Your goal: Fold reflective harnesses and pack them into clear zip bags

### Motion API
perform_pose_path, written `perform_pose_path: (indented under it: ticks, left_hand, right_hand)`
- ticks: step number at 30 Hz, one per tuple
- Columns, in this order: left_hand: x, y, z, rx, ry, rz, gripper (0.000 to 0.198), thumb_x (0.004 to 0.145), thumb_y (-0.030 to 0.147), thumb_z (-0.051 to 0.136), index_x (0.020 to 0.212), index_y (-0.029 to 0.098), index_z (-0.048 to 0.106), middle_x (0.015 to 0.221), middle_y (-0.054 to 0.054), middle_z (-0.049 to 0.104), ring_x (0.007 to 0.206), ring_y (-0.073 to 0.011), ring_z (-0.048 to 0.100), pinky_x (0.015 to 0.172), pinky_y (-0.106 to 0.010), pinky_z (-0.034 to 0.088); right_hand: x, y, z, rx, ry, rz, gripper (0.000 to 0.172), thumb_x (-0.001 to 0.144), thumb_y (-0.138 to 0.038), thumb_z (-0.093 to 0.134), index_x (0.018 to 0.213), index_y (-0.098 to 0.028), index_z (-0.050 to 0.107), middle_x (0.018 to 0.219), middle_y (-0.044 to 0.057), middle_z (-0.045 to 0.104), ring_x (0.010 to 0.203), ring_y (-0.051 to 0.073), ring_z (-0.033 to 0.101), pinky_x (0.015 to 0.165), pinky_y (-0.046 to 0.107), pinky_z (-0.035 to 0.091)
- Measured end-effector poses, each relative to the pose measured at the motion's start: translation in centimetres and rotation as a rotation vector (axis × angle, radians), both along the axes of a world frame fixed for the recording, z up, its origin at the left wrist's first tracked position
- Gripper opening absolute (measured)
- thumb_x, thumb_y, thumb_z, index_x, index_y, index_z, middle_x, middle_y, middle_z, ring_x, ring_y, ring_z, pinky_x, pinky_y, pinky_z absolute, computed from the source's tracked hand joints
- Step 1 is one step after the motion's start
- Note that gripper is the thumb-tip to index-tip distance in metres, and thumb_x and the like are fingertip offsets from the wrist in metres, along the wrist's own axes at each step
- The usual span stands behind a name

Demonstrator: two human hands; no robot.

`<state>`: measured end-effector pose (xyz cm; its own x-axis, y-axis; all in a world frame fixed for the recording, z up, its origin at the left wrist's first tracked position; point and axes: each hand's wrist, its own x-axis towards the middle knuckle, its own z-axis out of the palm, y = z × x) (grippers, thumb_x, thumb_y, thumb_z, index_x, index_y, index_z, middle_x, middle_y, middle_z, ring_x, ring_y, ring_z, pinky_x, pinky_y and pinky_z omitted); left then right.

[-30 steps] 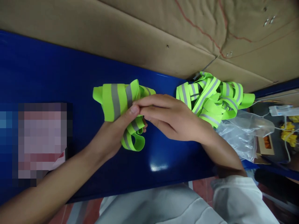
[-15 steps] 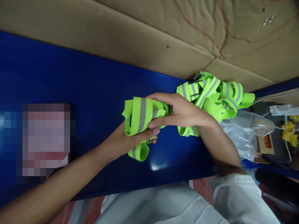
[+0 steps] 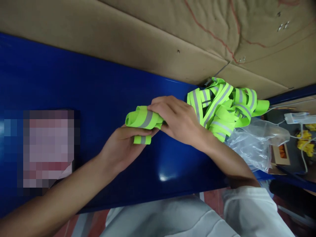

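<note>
Above the blue table (image 3: pixel 98 89), both my hands grip a bundled neon-green reflective strap (image 3: pixel 140 120) with a grey stripe. My left hand (image 3: pixel 122 148) is closed around it from below, and a short loop hangs past the fingers. My right hand (image 3: pixel 176 118) is closed over the bundle's right end, with the fingertips on top and the thumb partly hidden. Just beyond my right hand lies a loose, tangled pile of similar green reflective straps (image 3: pixel 222 105).
A brown padded panel (image 3: pixel 148 42) runs along the table's far side. Clear plastic bags (image 3: pixel 251 144) lie beside the pile. Further right are an open cardboard box (image 3: pixel 280 154), a white power strip (image 3: pixel 300 117) with cables, and yellow pieces (image 3: pixel 306 141). A blurred-out object (image 3: pixel 49 144) lies at left.
The bundle has been turned and pressed into a flatter, more compact shape. My right hand has rolled over, its back now facing up, and my left hand has shifted slightly left.
</note>
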<state>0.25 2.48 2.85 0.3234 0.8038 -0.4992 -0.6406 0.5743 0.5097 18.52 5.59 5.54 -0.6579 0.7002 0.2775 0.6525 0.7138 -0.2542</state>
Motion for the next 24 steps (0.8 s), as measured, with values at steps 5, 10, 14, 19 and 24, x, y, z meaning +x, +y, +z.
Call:
perform_pose_path:
  ticks: [5, 10, 14, 19, 24]
  left_hand:
    - [-0.8, -0.2, 1.0, -0.017, -0.089, 0.098, 0.060, 0.063, 0.001, 0.066, 0.116, 0.029, 0.072, 0.102, 0.005, 0.076, 0.098, -0.0154, 0.069, 0.089, -0.028, 0.059]
    - [-0.5, -0.5, 1.4, -0.010, -0.105, 0.157, 0.052, 0.067, 0.028, 0.090, 0.115, 0.030, 0.071, 0.111, 0.008, 0.075, 0.108, -0.0144, 0.068, 0.093, -0.026, 0.058]
    - [-0.5, -0.4, 1.2, -0.044, -0.068, 0.168, 0.062, 0.061, 0.057, 0.097, 0.113, 0.032, 0.073, 0.117, 0.007, 0.075, 0.114, -0.0189, 0.068, 0.092, -0.027, 0.060]
    - [-0.1, -0.2, 1.1, -0.080, -0.075, 0.198, 0.054, 0.091, 0.077, 0.060, 0.114, 0.029, 0.072, 0.117, 0.003, 0.076, 0.113, -0.0191, 0.070, 0.103, -0.032, 0.057]
    - [1.2, 0.0, 1.8, -0.055, 0.014, 0.270, 0.052, 0.110, 0.061, 0.028, 0.116, 0.028, 0.068, 0.106, 0.003, 0.075, 0.112, -0.0150, 0.070, 0.108, -0.030, 0.053]
  right_hand:
    - [-1.2, -0.9, -1.0, 0.080, -0.018, -0.044, 0.029, 0.104, -0.016, 0.050, 0.132, -0.018, 0.057, 0.130, 0.012, 0.064, 0.118, 0.025, 0.058, 0.101, 0.040, 0.049]
    - [-2.2, -1.5, -1.5, -0.054, 0.007, -0.139, 0.048, 0.101, -0.017, 0.053, 0.149, -0.022, 0.048, 0.133, 0.012, 0.057, 0.116, 0.026, 0.053, 0.102, 0.042, 0.050]
    - [-2.8, -2.5, -1.3, -0.076, 0.038, -0.133, 0.056, 0.101, -0.028, 0.056, 0.154, -0.015, 0.044, 0.135, 0.015, 0.055, 0.117, 0.029, 0.051, 0.106, 0.046, 0.049]
    - [-2.9, -2.9, -1.0, -0.084, 0.127, -0.058, 0.062, 0.107, -0.042, 0.049, 0.155, -0.004, 0.042, 0.142, 0.020, 0.053, 0.128, 0.030, 0.050, 0.116, 0.045, 0.046]
    - [-3.3, -2.6, -1.6, -0.203, 0.197, -0.143, 0.065, 0.105, -0.056, 0.052, 0.156, -0.018, 0.042, 0.145, 0.015, 0.054, 0.137, 0.026, 0.051, 0.121, 0.042, 0.044]
